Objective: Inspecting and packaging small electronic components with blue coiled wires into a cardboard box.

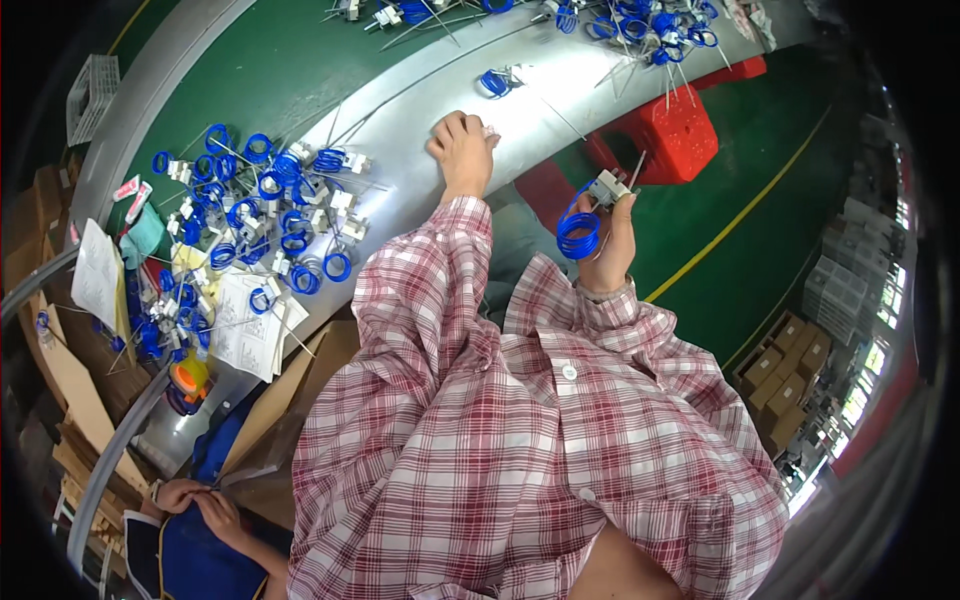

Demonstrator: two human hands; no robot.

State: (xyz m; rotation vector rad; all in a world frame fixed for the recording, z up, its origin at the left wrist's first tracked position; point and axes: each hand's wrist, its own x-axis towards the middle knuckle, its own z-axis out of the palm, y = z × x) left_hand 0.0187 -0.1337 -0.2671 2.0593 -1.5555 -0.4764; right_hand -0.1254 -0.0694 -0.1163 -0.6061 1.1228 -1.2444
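My right hand (612,245) is closed around a small white and grey block with a blue coil (578,236); a thin metal rod sticks up from the block. Over the metal table (400,130), my left hand (463,155) has its fingers curled down. A small pale bit shows by its fingertips, too little to make out. Beyond it on the table lies a single blue-coiled part (495,83). To the left is a pile of similar parts (285,185) with white blocks, blue coils and thin rods.
More coiled parts (650,25) lie at the table's far right. A red plastic stool (680,135) stands beyond my right hand. Printed sheets (250,330) and an orange and yellow tape roll (188,378) are at left. Another person's hands (205,505) rest at lower left. Cartons (785,365) are stacked right.
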